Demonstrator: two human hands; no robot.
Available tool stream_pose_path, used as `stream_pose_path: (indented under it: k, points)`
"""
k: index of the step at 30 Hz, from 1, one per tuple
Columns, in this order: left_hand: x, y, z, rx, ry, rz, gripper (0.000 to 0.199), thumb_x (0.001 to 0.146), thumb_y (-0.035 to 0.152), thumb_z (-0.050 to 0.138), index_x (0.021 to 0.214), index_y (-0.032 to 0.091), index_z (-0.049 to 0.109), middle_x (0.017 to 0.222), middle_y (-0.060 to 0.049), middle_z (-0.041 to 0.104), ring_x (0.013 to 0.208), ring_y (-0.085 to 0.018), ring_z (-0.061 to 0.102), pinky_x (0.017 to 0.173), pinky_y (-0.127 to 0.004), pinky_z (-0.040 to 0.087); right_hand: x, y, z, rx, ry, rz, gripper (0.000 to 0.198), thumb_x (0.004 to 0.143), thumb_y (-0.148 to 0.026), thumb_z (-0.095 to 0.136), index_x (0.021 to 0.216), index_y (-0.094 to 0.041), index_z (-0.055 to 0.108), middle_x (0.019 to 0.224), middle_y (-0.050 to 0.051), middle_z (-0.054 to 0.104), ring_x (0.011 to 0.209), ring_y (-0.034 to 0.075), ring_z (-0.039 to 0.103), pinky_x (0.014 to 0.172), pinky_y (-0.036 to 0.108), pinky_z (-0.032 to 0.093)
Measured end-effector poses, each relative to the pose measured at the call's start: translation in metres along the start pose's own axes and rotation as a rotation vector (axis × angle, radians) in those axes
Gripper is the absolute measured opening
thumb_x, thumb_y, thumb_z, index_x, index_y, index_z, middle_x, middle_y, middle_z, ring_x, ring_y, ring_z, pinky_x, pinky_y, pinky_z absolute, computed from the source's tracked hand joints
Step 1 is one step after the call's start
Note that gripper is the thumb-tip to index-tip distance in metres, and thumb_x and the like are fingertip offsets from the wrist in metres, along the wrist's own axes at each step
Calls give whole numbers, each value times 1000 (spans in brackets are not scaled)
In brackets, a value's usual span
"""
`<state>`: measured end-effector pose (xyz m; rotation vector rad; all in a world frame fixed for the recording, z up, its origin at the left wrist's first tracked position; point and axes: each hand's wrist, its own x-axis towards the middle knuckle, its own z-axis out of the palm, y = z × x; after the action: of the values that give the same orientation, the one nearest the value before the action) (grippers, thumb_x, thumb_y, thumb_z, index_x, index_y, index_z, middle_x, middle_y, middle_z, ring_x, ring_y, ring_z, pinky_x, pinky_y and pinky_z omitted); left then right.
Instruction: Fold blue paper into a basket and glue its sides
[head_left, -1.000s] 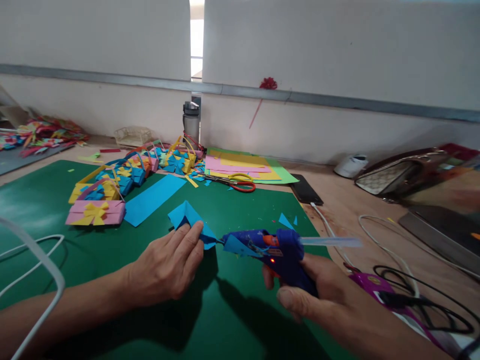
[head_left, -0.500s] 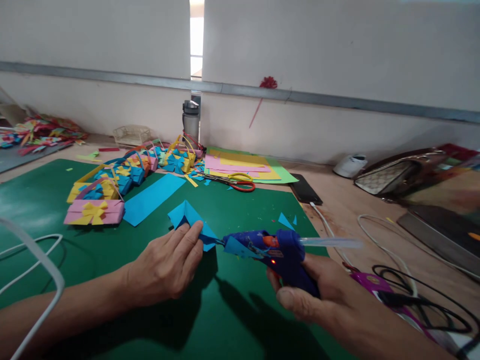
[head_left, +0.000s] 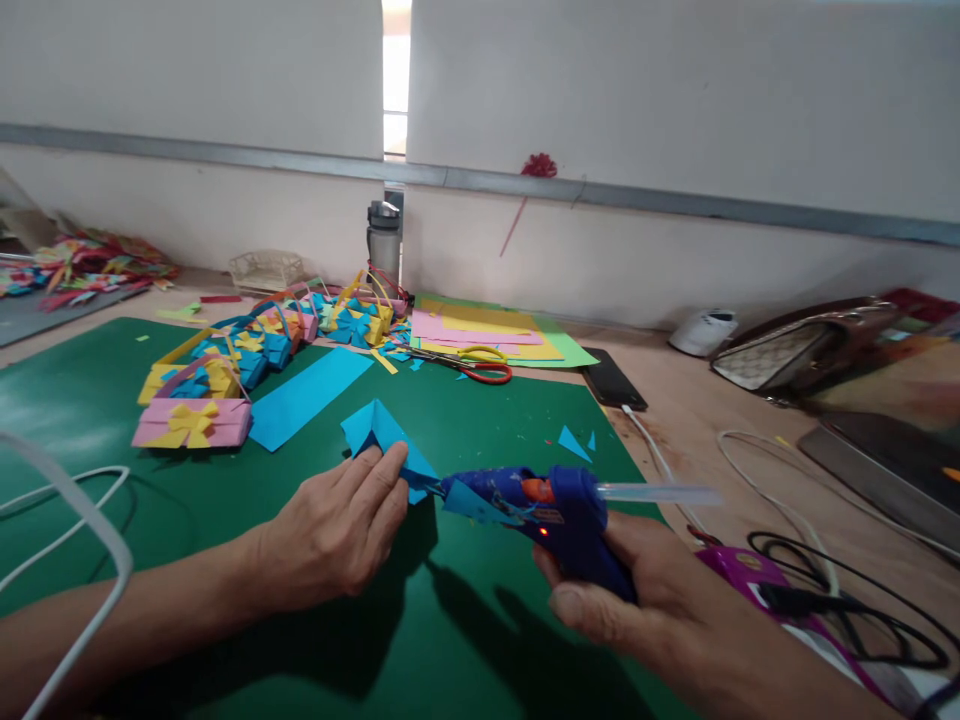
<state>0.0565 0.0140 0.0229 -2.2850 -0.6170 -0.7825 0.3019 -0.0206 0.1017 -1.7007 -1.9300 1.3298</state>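
Observation:
Folded blue paper (head_left: 379,425) is held by my left hand (head_left: 341,520), whose fingers close over its near edge; the thumb is hidden. My right hand (head_left: 637,590) is wrapped round the handle of a blue glue gun (head_left: 525,500). Its nozzle meets the right end of the folded paper, and a clear glue stick (head_left: 660,493) sticks out of its back. A red light glows on the gun's side. A flat blue paper strip (head_left: 307,398) lies beyond my left hand, next to a pink paper basket (head_left: 193,423) with a yellow bow.
Several paper baskets (head_left: 255,345) stand at the back left of the green mat (head_left: 465,640). Scissors (head_left: 480,365) lie before coloured paper sheets (head_left: 495,330). A phone (head_left: 613,378) is at right, near a purple power strip (head_left: 739,575) with cables. A white cable (head_left: 105,530) loops at left.
The glue gun's body and nozzle have shifted very slightly down and left along the folded paper's end. My left hand stays in place on the paper.

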Motion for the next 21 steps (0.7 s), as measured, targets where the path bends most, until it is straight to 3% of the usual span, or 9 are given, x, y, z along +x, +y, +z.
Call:
stream_pose_path:
  k: [6, 15, 21]
  points:
    - [0, 1, 0, 6, 2, -10, 26, 87, 7, 31, 86, 6, 57, 97, -22, 67, 80, -26, 67, 63, -35, 57, 0, -2, 4, 62, -17, -6, 17, 72, -38, 55, 76, -21, 53, 71, 0, 53, 65, 15, 48, 57, 25, 40]
    - [-2, 0, 2, -27, 10, -5, 24, 88, 6, 33, 83, 6, 56, 96, -23, 67, 80, -27, 67, 63, -36, 57, 2, 5, 0, 2, 65, -42, 19, 72, -39, 55, 72, -20, 52, 63, -3, 48, 55, 12, 41, 49, 23, 35]
    - [-2, 0, 2, -20, -2, -7, 24, 88, 5, 33, 85, 6, 56, 97, -22, 67, 84, -27, 67, 66, -36, 57, 0, 4, 5, 17, 78, -115, 18, 72, -37, 58, 73, -19, 59, 65, -1, 57, 58, 13, 50, 51, 23, 41]
